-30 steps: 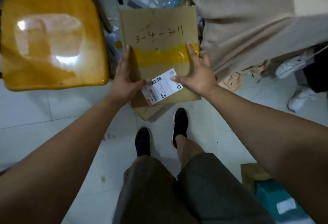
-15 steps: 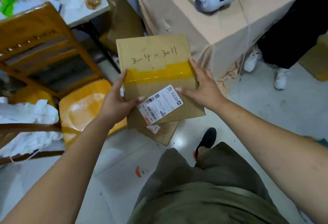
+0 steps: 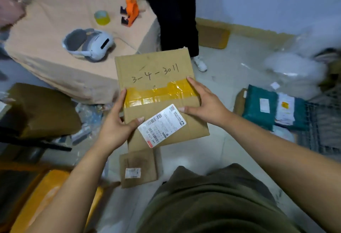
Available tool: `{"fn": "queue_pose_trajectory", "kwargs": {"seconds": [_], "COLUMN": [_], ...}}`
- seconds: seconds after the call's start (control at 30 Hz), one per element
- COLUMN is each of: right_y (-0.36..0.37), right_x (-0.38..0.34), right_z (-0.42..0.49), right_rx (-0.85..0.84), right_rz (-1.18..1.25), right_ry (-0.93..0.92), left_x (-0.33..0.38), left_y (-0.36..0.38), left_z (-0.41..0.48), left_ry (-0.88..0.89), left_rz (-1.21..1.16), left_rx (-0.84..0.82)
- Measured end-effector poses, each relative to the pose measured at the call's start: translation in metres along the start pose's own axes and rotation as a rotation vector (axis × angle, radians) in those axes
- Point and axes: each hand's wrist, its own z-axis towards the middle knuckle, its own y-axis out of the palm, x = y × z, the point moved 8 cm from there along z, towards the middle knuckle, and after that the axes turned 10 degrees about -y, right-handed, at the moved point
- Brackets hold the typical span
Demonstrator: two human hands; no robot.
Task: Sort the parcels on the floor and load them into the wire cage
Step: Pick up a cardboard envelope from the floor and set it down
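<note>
I hold a flat brown cardboard parcel (image 3: pixel 156 77) in front of me, marked "3-4-3011", with a band of yellow tape and a white shipping label. My left hand (image 3: pixel 116 127) grips its left edge, thumb on top near the label. My right hand (image 3: pixel 204 103) grips its right edge. A smaller brown parcel (image 3: pixel 138 168) shows below the big one; whether I hold it or it lies on the floor I cannot tell. The wire cage (image 3: pixel 321 127) is at the right edge, with teal parcels (image 3: pixel 260 107) and a white one (image 3: pixel 285 109) by it.
A cloth-covered table (image 3: pixel 55 35) at the upper left carries a white headset, a tape roll and an orange tape dispenser. A person in black trousers (image 3: pixel 175 11) stands behind the parcel. A yellow stool (image 3: pixel 46 195) is at lower left, white plastic bags (image 3: pixel 295 66) at upper right.
The view has swung to the right and up with the parcel still in both hands. The yellow stool has slid to the lower left; the wire cage and teal parcels have come into sight.
</note>
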Motion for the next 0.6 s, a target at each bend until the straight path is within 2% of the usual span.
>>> {"fn": "queue_pose_trajectory", "kwargs": {"seconds": [0.27,0.4,0.6], "right_y": [-0.141,-0.196,-0.261], "right_x": [0.108,0.164,0.236], "right_z": [-0.112,-0.180,-0.260], "right_rx": [0.264,0.344,0.420], "right_rz": [0.034,0.029,0.042], "right_ry": [0.231,0.334,0.441], "left_x": [0.101,0.126,0.156], "left_y": [0.181,0.285,0.417], "left_z": [0.027,0.031,0.023], "left_ry": [0.113,0.088,0.065], "left_rz": [0.104,0.052,0.122], "left_rx": [-0.248,-0.388,-0.517]}}
